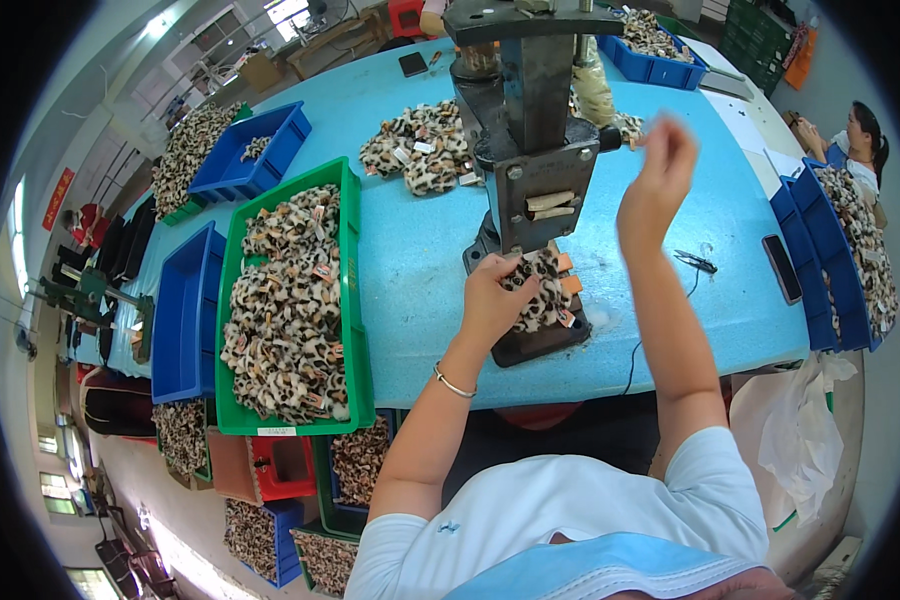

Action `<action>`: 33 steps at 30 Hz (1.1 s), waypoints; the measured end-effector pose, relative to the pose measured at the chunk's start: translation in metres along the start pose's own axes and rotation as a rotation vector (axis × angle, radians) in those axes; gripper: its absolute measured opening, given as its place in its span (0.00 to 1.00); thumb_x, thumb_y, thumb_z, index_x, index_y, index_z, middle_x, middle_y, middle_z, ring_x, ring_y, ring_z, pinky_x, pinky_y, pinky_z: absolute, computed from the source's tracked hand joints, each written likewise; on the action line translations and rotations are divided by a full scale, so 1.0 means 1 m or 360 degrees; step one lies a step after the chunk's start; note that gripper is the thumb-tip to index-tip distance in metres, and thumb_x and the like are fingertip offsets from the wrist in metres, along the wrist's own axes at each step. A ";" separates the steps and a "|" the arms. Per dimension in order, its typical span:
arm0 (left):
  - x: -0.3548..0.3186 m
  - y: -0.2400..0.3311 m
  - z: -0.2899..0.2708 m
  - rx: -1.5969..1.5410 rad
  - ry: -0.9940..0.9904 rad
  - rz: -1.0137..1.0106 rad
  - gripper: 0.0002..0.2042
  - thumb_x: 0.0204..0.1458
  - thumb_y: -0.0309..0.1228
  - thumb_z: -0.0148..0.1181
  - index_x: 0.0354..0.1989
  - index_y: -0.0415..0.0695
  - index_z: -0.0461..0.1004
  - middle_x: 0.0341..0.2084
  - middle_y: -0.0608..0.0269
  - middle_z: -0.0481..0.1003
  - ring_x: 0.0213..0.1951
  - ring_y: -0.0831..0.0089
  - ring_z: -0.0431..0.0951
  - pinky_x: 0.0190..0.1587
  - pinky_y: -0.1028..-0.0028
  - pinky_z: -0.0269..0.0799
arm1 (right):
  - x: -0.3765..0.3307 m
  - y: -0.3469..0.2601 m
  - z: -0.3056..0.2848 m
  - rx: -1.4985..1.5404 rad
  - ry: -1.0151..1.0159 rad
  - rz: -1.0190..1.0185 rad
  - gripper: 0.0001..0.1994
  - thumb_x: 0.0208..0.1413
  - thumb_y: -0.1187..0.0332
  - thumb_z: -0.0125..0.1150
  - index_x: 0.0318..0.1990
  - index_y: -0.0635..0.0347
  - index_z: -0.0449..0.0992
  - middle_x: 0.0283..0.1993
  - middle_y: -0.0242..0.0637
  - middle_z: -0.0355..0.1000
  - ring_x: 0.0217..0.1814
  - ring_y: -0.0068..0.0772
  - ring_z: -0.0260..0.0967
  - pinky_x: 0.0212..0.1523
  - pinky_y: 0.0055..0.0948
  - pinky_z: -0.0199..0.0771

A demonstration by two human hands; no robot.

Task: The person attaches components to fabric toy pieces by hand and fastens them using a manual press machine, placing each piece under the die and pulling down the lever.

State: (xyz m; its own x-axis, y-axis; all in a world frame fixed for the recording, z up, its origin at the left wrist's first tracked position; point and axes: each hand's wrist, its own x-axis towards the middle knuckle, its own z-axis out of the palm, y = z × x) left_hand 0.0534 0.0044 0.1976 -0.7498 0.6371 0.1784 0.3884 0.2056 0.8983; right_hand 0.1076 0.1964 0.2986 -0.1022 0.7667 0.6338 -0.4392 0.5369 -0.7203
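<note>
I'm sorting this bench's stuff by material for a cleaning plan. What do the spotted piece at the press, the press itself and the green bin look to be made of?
Spotted piece, held by the left hand: fuzzy leopard-print fabric, likely faux fur, with tan tags. Press, its lever at the right hand: dark, dull metal, judging by bolts and thick plates. Green bin: smooth, slightly shiny moulded plastic, it seems.

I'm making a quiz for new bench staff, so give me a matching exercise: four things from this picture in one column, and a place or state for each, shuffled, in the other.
Things
1. left hand
2. right hand
3. green bin
4. phone

Places or states
A. lying flat near the table's right edge
B. raised at the press handle
C. full of leopard-print pieces
D. holding a leopard-print piece on the press base

Pairs: 1-D, 2-B, 3-C, 4-A
</note>
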 end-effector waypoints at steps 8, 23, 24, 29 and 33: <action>0.005 0.003 0.000 0.0107 -0.0045 0.0051 0.16 0.42 0.33 0.66 0.35 0.33 0.77 0.25 0.62 0.70 0.26 0.73 0.69 0.30 0.74 0.65 | 0.184 -0.083 0.091 0.0708 -0.0913 0.0843 0.21 0.60 0.45 0.43 0.35 0.56 0.66 0.25 0.32 0.65 0.26 0.26 0.63 0.30 0.24 0.63; -0.003 0.000 -0.004 0.0111 -0.0001 0.0033 0.23 0.43 0.37 0.69 0.45 0.35 0.74 0.29 0.63 0.69 0.29 0.77 0.69 0.31 0.76 0.66 | 0.117 -0.107 0.070 0.0883 -0.0714 0.0168 0.24 0.61 0.44 0.42 0.39 0.59 0.70 0.27 0.34 0.68 0.27 0.28 0.65 0.32 0.32 0.67; -0.006 0.000 -0.004 0.0097 0.0080 0.0008 0.25 0.44 0.38 0.69 0.49 0.37 0.73 0.31 0.63 0.69 0.29 0.78 0.69 0.31 0.76 0.66 | 0.120 -0.112 0.075 0.0841 -0.0824 0.0176 0.25 0.61 0.44 0.43 0.40 0.59 0.71 0.28 0.35 0.70 0.28 0.29 0.68 0.32 0.32 0.69; -0.025 -0.008 -0.015 -0.0032 0.0251 0.0124 0.27 0.47 0.40 0.66 0.53 0.40 0.71 0.29 0.61 0.69 0.29 0.73 0.69 0.33 0.75 0.69 | 0.054 -0.049 0.015 0.0491 -0.0441 0.0095 0.19 0.63 0.67 0.47 0.58 0.67 0.63 0.57 0.43 0.66 0.62 0.33 0.61 0.61 0.34 0.58; -0.014 -0.006 -0.011 -0.0451 0.0098 -0.0198 0.19 0.54 0.40 0.60 0.48 0.38 0.72 0.24 0.66 0.72 0.27 0.79 0.70 0.31 0.78 0.68 | -0.076 0.051 -0.082 -0.0135 -0.0707 0.0924 0.16 0.59 0.63 0.56 0.51 0.59 0.70 0.34 0.32 0.68 0.30 0.20 0.64 0.25 0.20 0.67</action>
State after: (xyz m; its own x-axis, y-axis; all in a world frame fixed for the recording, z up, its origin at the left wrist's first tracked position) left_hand 0.0553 -0.0138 0.1938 -0.8165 0.5723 0.0762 0.1335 0.0587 0.9893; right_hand 0.1660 0.1940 0.1907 -0.6575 0.7304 0.1850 -0.1355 0.1269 -0.9826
